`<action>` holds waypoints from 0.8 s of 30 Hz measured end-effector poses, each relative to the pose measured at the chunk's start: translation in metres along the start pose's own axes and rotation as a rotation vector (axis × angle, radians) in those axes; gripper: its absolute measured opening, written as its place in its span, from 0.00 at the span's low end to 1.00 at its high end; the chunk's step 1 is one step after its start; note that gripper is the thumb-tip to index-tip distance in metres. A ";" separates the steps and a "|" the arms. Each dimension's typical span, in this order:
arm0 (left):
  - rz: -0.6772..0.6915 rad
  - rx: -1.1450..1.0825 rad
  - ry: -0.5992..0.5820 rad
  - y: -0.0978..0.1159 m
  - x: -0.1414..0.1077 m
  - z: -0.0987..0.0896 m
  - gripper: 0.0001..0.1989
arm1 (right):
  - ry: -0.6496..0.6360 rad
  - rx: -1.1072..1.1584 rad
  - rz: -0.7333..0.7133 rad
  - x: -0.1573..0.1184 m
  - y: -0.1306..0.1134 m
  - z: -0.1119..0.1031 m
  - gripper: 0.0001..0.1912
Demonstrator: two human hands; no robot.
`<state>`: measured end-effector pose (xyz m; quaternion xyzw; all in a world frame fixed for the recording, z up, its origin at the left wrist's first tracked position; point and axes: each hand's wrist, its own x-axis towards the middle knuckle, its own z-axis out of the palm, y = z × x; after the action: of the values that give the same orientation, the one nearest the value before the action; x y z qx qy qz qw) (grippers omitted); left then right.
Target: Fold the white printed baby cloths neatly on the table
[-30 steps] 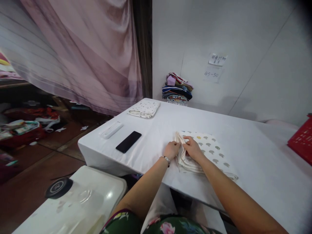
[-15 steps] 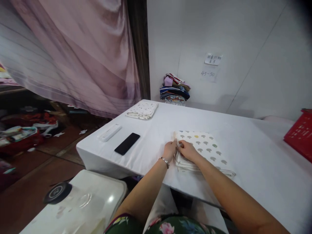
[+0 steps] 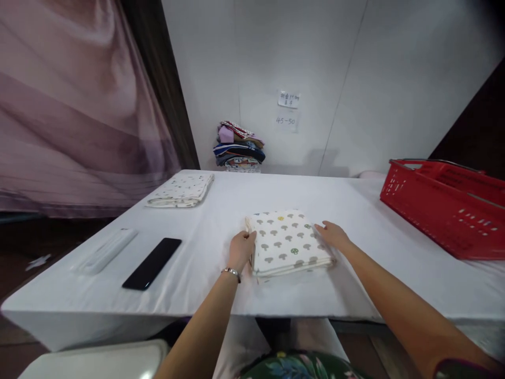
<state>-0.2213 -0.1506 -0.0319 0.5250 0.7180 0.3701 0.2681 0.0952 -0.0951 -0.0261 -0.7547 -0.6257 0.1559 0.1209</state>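
Note:
A folded white cloth (image 3: 286, 239) printed with grey mushrooms, plus a few green and yellow ones, lies flat on the white-covered table (image 3: 213, 284) in front of me. At its left edge, my left hand (image 3: 241, 251) pinches the layered side between thumb and fingers. My right hand (image 3: 331, 235) is open at the cloth's right edge, its fingers stretched toward the far right corner and holding nothing. Whether those fingertips touch the fabric I cannot tell.
A second folded cloth (image 3: 182, 190) lies at the far left. Nearer are a white oblong object (image 3: 106, 251) and a black phone (image 3: 152, 263). A red basket (image 3: 445, 205) stands at the right. Stacked fabrics (image 3: 239, 148) sit against the wall, below paper signs (image 3: 287, 110).
My right hand has left the cloth's left edge and moved across to its right edge, opening. My left hand stays at the left edge. The view has turned right, showing more of the basket.

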 end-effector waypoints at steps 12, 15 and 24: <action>-0.152 -0.328 -0.063 0.002 0.007 0.022 0.21 | -0.042 0.209 -0.096 -0.010 0.008 0.015 0.22; -0.156 -0.187 -0.042 -0.003 0.006 0.023 0.25 | -0.055 0.185 -0.097 -0.011 0.012 0.015 0.22; -0.167 -0.308 -0.134 0.003 -0.015 0.008 0.38 | -0.124 0.146 -0.033 -0.020 0.012 0.022 0.41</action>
<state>-0.2090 -0.1626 -0.0346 0.4396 0.6747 0.4163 0.4222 0.0942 -0.1176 -0.0490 -0.7225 -0.6312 0.2455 0.1389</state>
